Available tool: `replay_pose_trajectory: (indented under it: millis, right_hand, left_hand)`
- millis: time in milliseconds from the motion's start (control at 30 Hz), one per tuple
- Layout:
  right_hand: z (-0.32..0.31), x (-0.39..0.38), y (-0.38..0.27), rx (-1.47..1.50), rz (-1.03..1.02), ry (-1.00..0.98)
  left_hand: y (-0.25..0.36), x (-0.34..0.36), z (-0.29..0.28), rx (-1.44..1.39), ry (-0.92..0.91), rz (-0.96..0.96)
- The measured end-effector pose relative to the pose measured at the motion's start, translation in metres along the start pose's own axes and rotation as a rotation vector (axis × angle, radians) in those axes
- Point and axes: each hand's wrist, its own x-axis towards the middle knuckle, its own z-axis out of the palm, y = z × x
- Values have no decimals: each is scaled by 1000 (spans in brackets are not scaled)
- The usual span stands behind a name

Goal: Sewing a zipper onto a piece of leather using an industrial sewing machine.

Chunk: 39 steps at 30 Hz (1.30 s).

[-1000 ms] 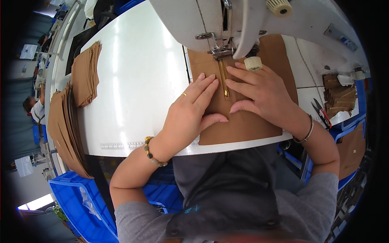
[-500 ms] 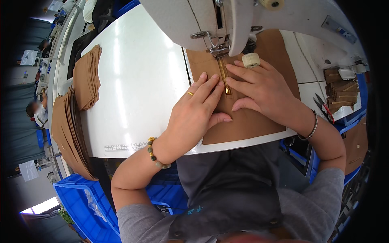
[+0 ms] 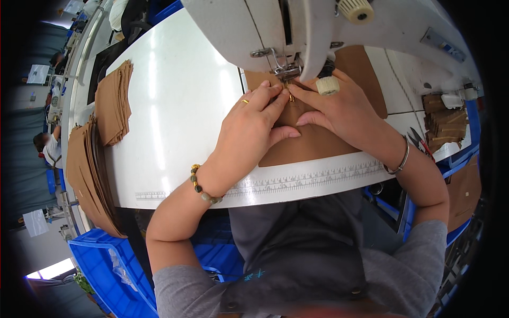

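Observation:
A brown fabric panel (image 3: 310, 146) lies flat under the head of a white sewing machine (image 3: 233, 29). In its middle is a gold-toned metal zipper (image 3: 291, 98), with its pull end showing between my fingertips and the rest running up to the presser foot (image 3: 288, 71). My left hand (image 3: 248, 124) rests on the panel's left side, fingers stretched and thumb apart, tips beside the zipper. On the other side, my right hand (image 3: 347, 111) lies spread over the fabric, its index fingertip close to the zipper and some fingers partly hidden behind the machine's cream knob (image 3: 327, 85).
Brown fabric pieces are stacked at the table's left, in a small pile (image 3: 113, 103) and a larger overhanging one (image 3: 90, 175). Red-handled scissors (image 3: 421, 143) lie right, near zipper pieces (image 3: 445, 124). A printed ruler (image 3: 318, 176) follows the front edge. Blue crates (image 3: 108, 265) stand below left.
The fabric panel and zipper have moved away from me under the presser foot, baring more of the ruler. Both hands have shifted forward slightly, and their fingertips are closer together.

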Motion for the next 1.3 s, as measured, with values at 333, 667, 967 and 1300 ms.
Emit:
replay_pose_trajectory:
  millis: [333,667,967,1300]
  right_hand:
    - [-2,-7,-2,53,-56,10]
    - [-2,-4,-2,104,-69,-5]
    - [-3,-1,10,-5,-188,-7]
    - [-1,-2,7,33,-140,25]
  left_hand:
    - [3,-11,1,-57,64,-24]
    - [6,-10,-4,-9,40,37]
    - [5,-10,-3,-7,51,40]
    - [1,-6,-2,48,58,74]
